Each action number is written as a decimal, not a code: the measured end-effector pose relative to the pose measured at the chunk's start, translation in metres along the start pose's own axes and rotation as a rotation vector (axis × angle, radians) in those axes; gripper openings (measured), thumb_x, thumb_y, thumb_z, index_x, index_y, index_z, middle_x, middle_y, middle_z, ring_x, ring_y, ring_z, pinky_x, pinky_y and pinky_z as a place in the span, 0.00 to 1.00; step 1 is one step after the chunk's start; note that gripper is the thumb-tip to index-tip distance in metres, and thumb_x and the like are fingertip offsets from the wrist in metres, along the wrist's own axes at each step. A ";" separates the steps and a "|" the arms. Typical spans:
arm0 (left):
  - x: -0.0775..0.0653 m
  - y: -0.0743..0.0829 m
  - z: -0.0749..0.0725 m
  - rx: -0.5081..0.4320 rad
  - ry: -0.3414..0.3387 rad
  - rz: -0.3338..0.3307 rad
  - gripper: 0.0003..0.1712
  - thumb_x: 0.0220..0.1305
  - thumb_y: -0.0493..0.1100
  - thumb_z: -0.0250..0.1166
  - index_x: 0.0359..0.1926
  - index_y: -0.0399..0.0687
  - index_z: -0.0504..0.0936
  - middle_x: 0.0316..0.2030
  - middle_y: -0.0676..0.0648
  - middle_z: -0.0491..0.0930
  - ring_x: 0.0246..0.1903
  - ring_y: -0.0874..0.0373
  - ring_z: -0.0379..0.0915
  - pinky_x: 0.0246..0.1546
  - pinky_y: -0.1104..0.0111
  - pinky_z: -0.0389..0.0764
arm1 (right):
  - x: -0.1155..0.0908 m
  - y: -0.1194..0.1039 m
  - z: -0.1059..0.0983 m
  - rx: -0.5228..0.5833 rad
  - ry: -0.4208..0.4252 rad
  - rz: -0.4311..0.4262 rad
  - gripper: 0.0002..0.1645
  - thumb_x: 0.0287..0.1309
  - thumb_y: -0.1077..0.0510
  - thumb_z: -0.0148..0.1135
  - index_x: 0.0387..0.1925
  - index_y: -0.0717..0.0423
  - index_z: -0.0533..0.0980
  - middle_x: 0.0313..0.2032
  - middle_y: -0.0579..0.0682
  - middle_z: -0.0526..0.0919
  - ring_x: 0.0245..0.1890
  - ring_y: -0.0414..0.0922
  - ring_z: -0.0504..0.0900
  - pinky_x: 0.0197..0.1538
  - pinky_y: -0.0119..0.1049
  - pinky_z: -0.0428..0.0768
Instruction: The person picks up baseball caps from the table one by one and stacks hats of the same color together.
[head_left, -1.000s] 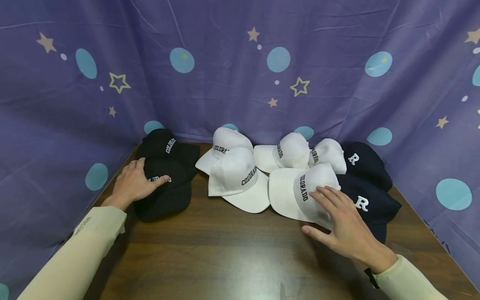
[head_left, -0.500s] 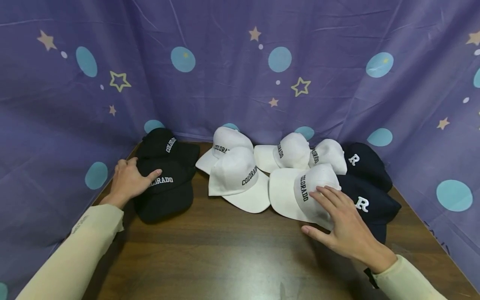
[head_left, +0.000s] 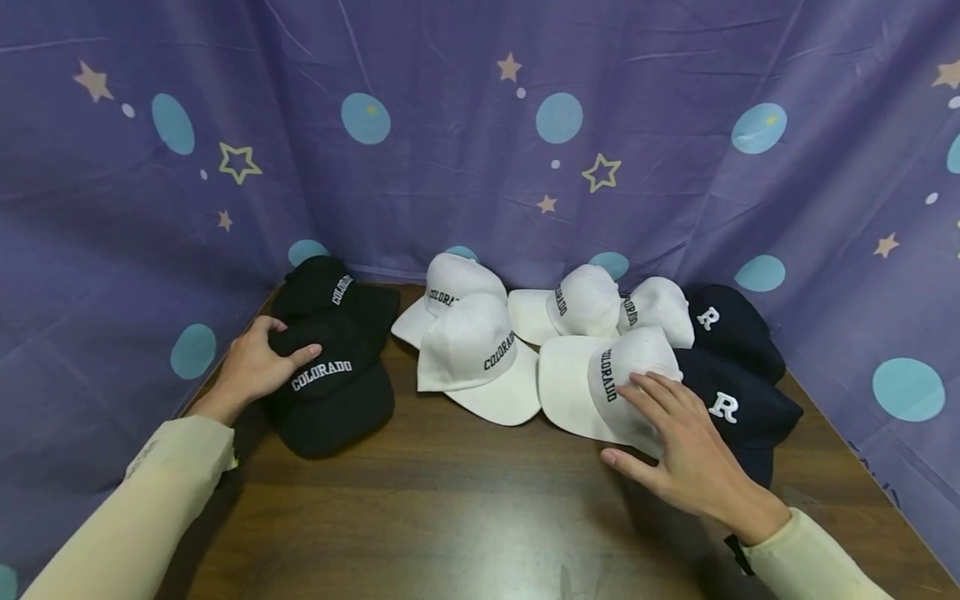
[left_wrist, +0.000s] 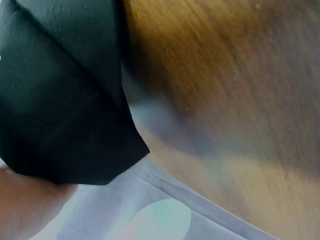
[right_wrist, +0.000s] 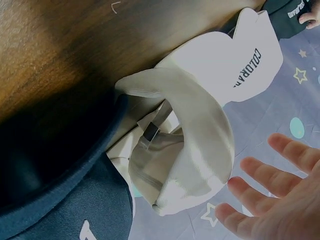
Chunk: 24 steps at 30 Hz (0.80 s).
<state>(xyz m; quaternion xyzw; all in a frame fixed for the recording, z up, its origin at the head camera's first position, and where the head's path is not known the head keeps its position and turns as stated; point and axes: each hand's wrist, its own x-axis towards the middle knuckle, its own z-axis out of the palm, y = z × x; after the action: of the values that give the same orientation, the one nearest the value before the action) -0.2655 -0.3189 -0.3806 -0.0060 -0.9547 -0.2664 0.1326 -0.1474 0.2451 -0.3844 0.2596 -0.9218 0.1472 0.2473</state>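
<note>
So the left hand (head_left: 258, 360) has a pinch grip on the front black cap (head_left: 326, 392), thumb lying over the crown just above the white COLORADO lettering, fingers bent at the back edge. That cap is at the left end of the wooden table (head_left: 450, 521), brim pointing toward the person and a bit right, and it overlaps the rear black cap (head_left: 318, 287) right behind it. The left wrist view is mostly dark fabric plus a bit of blurry finger touching its edge, so not much extra there.

The right hand (head_left: 693, 458) is open, fingers pretty straight and fanned out, thumb well apart from them, nothing in its grip. It's right by the front right white cap (head_left: 611, 387), partly covering it in the head view. Can't tell if a fingertip actually touches it. The right wrist view shows that cap from its open underside, strap and all.

Between the two ends there's a left white pair (head_left: 480, 354), one cap in front of the other, then a back middle white cap (head_left: 585, 304) and a back right white cap (head_left: 660, 308). On the far right sit two navy caps (head_left: 738, 400) with a white R. Purple curtain (head_left: 450, 192) with stars and blue dots behind it all.
</note>
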 end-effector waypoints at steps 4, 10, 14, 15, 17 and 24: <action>-0.001 0.001 -0.001 -0.043 0.026 0.046 0.38 0.59 0.66 0.62 0.53 0.38 0.70 0.51 0.29 0.71 0.48 0.34 0.66 0.45 0.43 0.68 | 0.000 0.000 -0.001 -0.003 -0.001 0.000 0.47 0.43 0.28 0.66 0.61 0.49 0.71 0.63 0.53 0.69 0.64 0.53 0.60 0.62 0.61 0.58; -0.003 0.001 -0.002 -0.121 0.006 0.047 0.36 0.60 0.65 0.61 0.56 0.41 0.74 0.56 0.30 0.70 0.52 0.35 0.65 0.49 0.42 0.67 | 0.002 -0.001 -0.002 -0.004 0.009 -0.007 0.48 0.43 0.28 0.66 0.62 0.49 0.70 0.63 0.53 0.68 0.65 0.53 0.59 0.62 0.60 0.58; -0.005 0.003 -0.005 -0.171 -0.013 0.026 0.36 0.60 0.65 0.61 0.56 0.42 0.74 0.57 0.31 0.69 0.54 0.37 0.63 0.50 0.42 0.66 | 0.003 -0.002 -0.003 -0.003 0.025 -0.023 0.48 0.43 0.29 0.67 0.61 0.49 0.70 0.63 0.54 0.69 0.64 0.54 0.60 0.61 0.60 0.58; -0.006 0.004 -0.006 -0.183 -0.016 0.026 0.35 0.60 0.65 0.61 0.56 0.42 0.74 0.57 0.31 0.70 0.54 0.38 0.63 0.50 0.43 0.66 | 0.003 -0.002 -0.003 -0.002 0.028 -0.026 0.47 0.43 0.29 0.67 0.61 0.49 0.71 0.62 0.54 0.69 0.64 0.54 0.60 0.61 0.60 0.58; -0.007 0.004 -0.007 -0.198 -0.021 0.031 0.35 0.60 0.64 0.62 0.55 0.41 0.74 0.56 0.32 0.70 0.53 0.39 0.63 0.50 0.44 0.65 | 0.003 -0.003 -0.003 -0.001 0.032 -0.028 0.47 0.43 0.29 0.67 0.61 0.49 0.71 0.62 0.54 0.69 0.64 0.54 0.60 0.62 0.59 0.58; -0.010 0.011 -0.012 -0.221 -0.046 0.057 0.33 0.57 0.63 0.65 0.53 0.44 0.76 0.54 0.37 0.73 0.51 0.45 0.65 0.49 0.51 0.66 | 0.003 -0.003 -0.003 0.004 0.037 -0.028 0.48 0.43 0.29 0.67 0.61 0.50 0.70 0.62 0.54 0.69 0.64 0.55 0.60 0.63 0.58 0.56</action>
<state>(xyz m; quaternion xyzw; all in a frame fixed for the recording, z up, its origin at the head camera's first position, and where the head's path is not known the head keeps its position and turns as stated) -0.2522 -0.3154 -0.3676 -0.0540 -0.9217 -0.3659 0.1166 -0.1471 0.2430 -0.3794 0.2700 -0.9131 0.1504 0.2660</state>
